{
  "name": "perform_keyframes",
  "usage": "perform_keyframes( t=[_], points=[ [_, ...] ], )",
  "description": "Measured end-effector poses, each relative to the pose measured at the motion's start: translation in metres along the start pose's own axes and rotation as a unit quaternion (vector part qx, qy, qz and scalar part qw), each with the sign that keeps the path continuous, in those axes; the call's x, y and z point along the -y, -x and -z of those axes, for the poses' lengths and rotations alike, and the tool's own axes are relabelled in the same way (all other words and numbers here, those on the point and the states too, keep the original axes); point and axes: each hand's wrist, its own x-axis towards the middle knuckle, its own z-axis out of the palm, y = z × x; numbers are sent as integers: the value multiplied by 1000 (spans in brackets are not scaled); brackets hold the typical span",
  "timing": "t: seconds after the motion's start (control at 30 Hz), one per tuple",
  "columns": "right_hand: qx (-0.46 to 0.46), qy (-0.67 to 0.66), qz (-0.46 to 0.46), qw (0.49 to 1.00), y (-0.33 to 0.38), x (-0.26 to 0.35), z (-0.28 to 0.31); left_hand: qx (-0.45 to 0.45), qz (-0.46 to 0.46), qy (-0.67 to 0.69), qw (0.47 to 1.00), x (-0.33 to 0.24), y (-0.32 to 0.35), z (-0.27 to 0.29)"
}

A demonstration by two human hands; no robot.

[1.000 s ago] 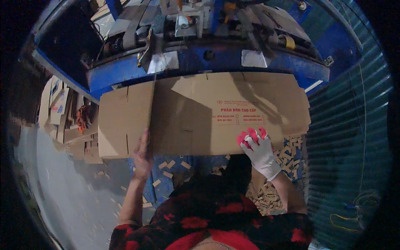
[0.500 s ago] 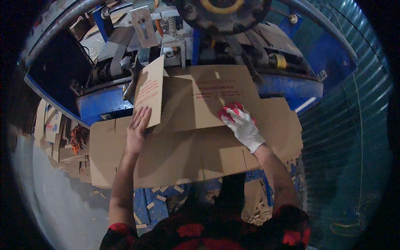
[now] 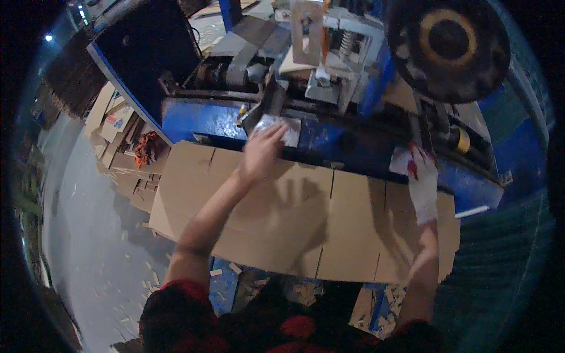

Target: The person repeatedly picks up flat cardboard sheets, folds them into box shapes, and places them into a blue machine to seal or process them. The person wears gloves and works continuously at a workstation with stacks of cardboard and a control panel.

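Observation:
My bare left hand [image 3: 266, 152] reaches over the front ledge of a blue machine [image 3: 329, 138], its fingers stretched out beside a shiny plate and a dark metal guide [image 3: 265, 106]. Nothing is held in it. My right hand [image 3: 422, 182], in a white glove with red on the finger side, is at the same ledge further right. Its fingers point forward, slightly blurred, and no object shows in them. Below both hands lies a flat brown cardboard sheet [image 3: 353, 223] with slots cut in its edges. Pale cardboard [image 3: 295, 63] shows inside the machine behind a metal bracket.
A large dark wheel [image 3: 448, 44] hangs over the machine's right side. Belts and rollers [image 3: 229, 73] run inside it. Stacked cardboard [image 3: 118, 126] and an orange cloth [image 3: 148, 148] are at left. Small cardboard scraps litter the floor, and a corrugated wall [image 3: 500, 282] stands at right.
The printed, folded cardboard has left my hands and gone forward off the sheet below. Both hands have moved forward to the machine's ledge. The view has shifted left.

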Motion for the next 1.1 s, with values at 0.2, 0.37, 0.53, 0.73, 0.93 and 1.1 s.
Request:
perform_keyframes(
  t=[0.2,0.37,0.53,0.73,0.93,1.1],
  points=[
    [58,180,-249,950,203,29,55,22,344,-350,871,59,208,154],
    [54,286,-325,900,296,52,75,84,353,-147,920,79,285,195],
    [-206,197,-654,701,335,45,65,164,450,-214,852,79,282,205],
    [-298,-338,-593,667,339,34,56,103,420,-275,858,63,264,220],
    [-435,-224,-392,779,296,91,85,-235,304,367,847,28,253,211],
    [-70,-359,-389,846,251,175,92,-93,451,365,809,1,249,158]
  ],
)
